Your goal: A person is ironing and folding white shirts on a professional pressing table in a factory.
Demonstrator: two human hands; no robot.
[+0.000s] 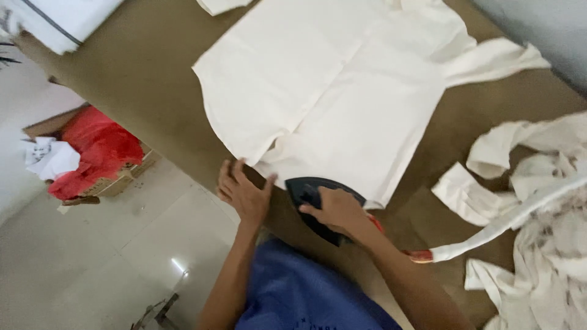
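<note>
The right hand is closed around the handle of a dark iron, which rests at the near hem of a cream shirt spread flat on the brown table. The left hand lies open and flat, fingers on the table edge just beside the hem, holding nothing. The iron looks heavy and rigid (best held by its top handle); the shirt is light, soft and creases easily. Crumpled pale cloths lie to the right.
</note>
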